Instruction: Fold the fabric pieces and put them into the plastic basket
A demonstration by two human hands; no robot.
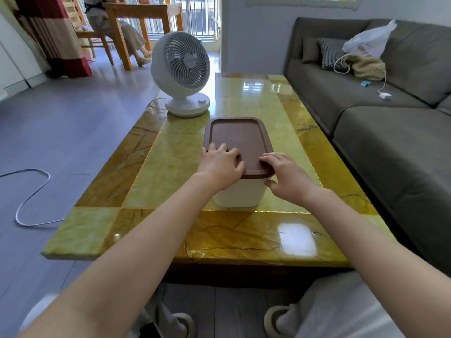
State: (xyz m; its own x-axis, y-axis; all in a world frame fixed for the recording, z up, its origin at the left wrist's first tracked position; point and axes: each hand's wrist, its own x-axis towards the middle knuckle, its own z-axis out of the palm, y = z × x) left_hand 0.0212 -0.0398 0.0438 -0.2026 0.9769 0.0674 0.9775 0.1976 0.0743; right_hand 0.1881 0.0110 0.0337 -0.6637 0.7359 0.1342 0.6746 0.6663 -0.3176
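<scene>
A white plastic basket stands in the middle of the green and amber marble table, covered by a brown lid. My left hand lies flat on the lid's near left corner, fingers spread. My right hand grips the lid's near right edge, fingers on top and thumb under the rim. No fabric pieces are visible; the basket's inside is hidden by the lid.
A white table fan stands at the table's far left, its cable trailing over the floor. A grey sofa with a plastic bag, cushion and woven bag runs along the right. A person sits at a wooden table far back.
</scene>
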